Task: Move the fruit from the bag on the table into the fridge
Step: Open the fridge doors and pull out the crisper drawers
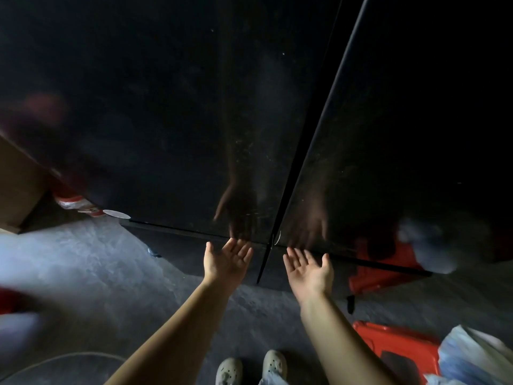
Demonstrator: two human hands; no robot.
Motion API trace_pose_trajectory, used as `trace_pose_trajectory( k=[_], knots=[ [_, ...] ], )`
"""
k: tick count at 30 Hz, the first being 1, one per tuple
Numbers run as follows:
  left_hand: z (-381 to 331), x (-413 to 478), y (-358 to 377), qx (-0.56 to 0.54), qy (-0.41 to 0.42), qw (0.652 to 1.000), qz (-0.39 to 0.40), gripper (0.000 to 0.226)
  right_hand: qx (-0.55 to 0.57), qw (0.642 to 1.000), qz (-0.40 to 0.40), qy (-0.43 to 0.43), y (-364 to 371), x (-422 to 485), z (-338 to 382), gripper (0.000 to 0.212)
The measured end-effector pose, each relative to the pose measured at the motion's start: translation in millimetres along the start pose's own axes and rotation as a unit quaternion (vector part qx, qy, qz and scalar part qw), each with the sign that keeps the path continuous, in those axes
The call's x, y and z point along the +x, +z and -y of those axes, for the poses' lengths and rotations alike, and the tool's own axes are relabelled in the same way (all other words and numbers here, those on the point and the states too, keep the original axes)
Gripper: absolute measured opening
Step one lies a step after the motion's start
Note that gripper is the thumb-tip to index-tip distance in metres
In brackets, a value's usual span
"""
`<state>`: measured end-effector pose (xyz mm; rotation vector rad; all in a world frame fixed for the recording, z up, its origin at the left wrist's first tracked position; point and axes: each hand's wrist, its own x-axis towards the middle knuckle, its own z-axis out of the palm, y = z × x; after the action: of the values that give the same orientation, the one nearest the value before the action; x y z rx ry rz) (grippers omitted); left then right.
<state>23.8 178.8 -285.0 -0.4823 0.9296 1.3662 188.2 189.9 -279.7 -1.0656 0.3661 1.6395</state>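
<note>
A tall black glossy fridge [194,107] fills the upper view, its two doors shut and meeting at a dark vertical seam [288,190]. My left hand [226,261] is open, palm up, fingertips at the lower edge of the left door. To the right of the seam my right hand [308,269] is also open, palm up, fingertips at the bottom edge of the right door. Both hands are mirrored in the doors. Neither holds anything. No fruit, bag on a table, or table is in view.
A red plastic stool [399,348] stands at the lower right with a pale plastic bag [472,354] on it. A cardboard box [16,184] and a red-and-white package [75,202] sit left of the fridge. Grey concrete floor [83,259] lies below; my feet are at the bottom.
</note>
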Motion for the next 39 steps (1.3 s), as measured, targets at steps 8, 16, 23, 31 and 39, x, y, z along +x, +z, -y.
trace_pose_trajectory(
  k=[8,16,23,31,39],
  knots=[
    [-4.6,3.0,3.2,0.003,-0.012,1.0,0.01,0.078,0.056,0.998,-0.003,-0.017,2.9,6.1,0.9,0.072],
    [-7.9,0.3,8.3,0.009,-0.037,0.999,0.039,0.079,0.07,0.997,-0.004,-0.038,2.7,11.0,-5.8,0.068],
    [-14.8,-1.6,2.6,-0.005,-0.056,0.997,0.051,0.081,0.056,0.997,0.013,-0.044,-0.5,6.8,-1.8,0.071],
    [-15.5,-3.3,-0.8,0.005,-0.064,0.996,0.061,0.079,0.044,0.998,0.008,-0.041,-8.6,-2.6,0.1,0.068],
    [-18.6,-9.0,-5.4,0.026,-0.065,0.996,0.057,0.076,0.012,0.999,0.011,-0.044,-42.4,-32.3,-6.6,0.067]
  ],
)
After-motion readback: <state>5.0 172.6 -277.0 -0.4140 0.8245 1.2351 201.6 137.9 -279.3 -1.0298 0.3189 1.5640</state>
